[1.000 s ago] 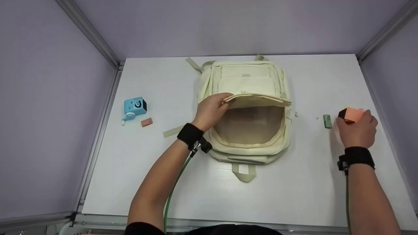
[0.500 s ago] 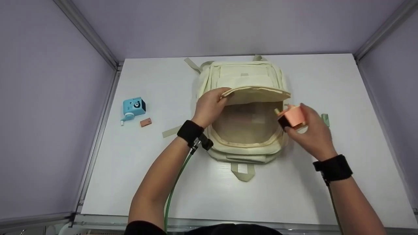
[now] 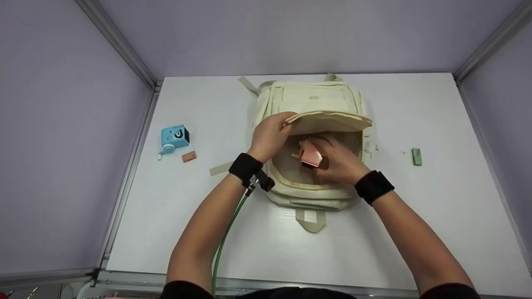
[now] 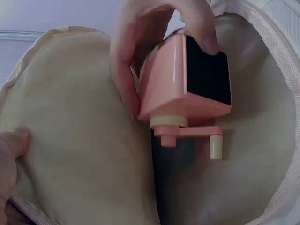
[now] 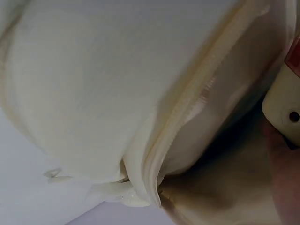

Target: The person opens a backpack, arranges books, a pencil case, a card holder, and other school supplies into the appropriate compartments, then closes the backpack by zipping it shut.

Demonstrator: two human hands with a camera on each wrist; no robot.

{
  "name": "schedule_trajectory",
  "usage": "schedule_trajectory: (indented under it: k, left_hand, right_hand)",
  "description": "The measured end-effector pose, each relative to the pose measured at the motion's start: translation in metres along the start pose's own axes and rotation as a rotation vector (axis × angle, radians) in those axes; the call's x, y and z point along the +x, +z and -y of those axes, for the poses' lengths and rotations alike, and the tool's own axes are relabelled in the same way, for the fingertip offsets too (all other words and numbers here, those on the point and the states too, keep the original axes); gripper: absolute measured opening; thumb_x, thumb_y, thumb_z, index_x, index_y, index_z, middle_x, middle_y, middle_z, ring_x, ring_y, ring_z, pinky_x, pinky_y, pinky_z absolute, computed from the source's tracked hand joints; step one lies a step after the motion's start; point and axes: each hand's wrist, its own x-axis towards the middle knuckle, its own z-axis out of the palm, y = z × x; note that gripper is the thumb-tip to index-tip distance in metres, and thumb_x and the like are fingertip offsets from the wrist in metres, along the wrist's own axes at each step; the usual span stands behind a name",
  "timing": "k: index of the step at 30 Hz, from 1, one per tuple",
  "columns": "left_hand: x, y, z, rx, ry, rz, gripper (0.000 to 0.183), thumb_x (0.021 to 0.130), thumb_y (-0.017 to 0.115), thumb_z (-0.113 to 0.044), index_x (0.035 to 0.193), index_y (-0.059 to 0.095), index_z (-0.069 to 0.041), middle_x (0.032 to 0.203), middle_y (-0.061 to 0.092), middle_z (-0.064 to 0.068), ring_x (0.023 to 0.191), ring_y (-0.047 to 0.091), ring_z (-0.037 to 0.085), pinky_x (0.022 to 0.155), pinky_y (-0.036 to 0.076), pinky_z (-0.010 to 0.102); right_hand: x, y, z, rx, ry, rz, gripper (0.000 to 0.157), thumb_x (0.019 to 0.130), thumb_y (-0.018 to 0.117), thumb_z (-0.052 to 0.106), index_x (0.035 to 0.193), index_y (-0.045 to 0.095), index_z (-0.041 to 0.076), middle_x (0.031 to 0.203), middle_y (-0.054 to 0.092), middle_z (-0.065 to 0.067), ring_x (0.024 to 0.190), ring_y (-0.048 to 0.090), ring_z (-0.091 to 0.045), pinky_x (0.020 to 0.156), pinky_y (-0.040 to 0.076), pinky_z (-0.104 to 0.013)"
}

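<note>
A cream backpack [image 3: 314, 193] lies on the table with its main compartment unzipped. My left hand [image 3: 271, 135] pinches the edge of its raised flap [image 3: 332, 121]; in the left wrist view that thumb presses the flap's lining [image 4: 79, 117]. My right hand [image 3: 338, 160] is inside the opening, gripping a pink hand-crank pencil sharpener [image 3: 311, 153]. In the left wrist view the sharpener [image 4: 164, 79] hangs crank downward, with a thumb on its black panel. Only a cream end of the sharpener [image 5: 281, 103] enters the right wrist view.
A blue hand-crank pencil sharpener [image 3: 174, 137] and a small pink block [image 3: 189, 156] lie at the left of the white table [image 3: 257, 249]. To the right is a small green block [image 3: 416, 157]. Purple-grey panels surround the table's back and sides.
My right hand has lifted the pink pencil sharpener from the table's right side and carried it left into the backpack's opening. My left hand has raised the flap slightly.
</note>
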Motion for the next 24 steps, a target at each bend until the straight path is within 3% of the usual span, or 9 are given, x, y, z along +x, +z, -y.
schedule_trajectory:
  k: [7, 12, 17, 24]
  left_hand:
    - [0.000, -0.001, 0.001, -0.004, -0.009, 0.015, 0.029, 0.104, 0.057, -0.015, 0.128, 0.073, -0.020, 0.122, 0.072, -0.003, 0.106, 0.066, 0.010, 0.091, 0.050, 0.031]
    - [0.000, -0.004, 0.001, -0.015, -0.004, 0.007, 0.027, 0.104, 0.058, -0.018, 0.127, 0.073, -0.020, 0.120, 0.073, -0.004, 0.105, 0.066, 0.009, 0.091, 0.050, 0.030]
    - [-0.002, -0.007, 0.001, -0.016, -0.007, 0.010, 0.029, 0.104, 0.057, -0.015, 0.128, 0.073, -0.021, 0.121, 0.073, -0.004, 0.103, 0.066, 0.008, 0.091, 0.050, 0.030]
    - [-0.002, -0.011, 0.000, 0.007, -0.016, 0.021, 0.029, 0.104, 0.057, -0.015, 0.126, 0.074, -0.023, 0.119, 0.073, -0.005, 0.095, 0.066, 0.009, 0.085, 0.051, 0.031]
  right_hand:
    - [0.009, 0.007, -0.003, -0.107, -0.019, 0.003, 0.079, 0.081, 0.077, 0.018, 0.153, 0.046, 0.011, 0.153, 0.047, -0.011, 0.141, 0.041, -0.032, 0.115, 0.031, -0.049]
    - [0.008, 0.010, -0.003, -0.251, -0.093, -0.111, 0.063, 0.086, 0.075, 0.014, 0.146, 0.057, 0.011, 0.149, 0.052, -0.011, 0.137, 0.043, -0.035, 0.112, 0.035, -0.049]
    - [0.011, 0.017, 0.001, -0.306, -0.176, -0.236, 0.042, 0.090, 0.076, 0.007, 0.131, 0.070, 0.010, 0.135, 0.059, -0.013, 0.126, 0.051, -0.037, 0.102, 0.044, -0.049]
    - [0.024, 0.027, 0.011, -0.346, -0.166, -0.304, 0.042, 0.090, 0.076, 0.002, 0.131, 0.069, 0.009, 0.133, 0.063, -0.011, 0.122, 0.056, -0.036, 0.096, 0.050, -0.048]
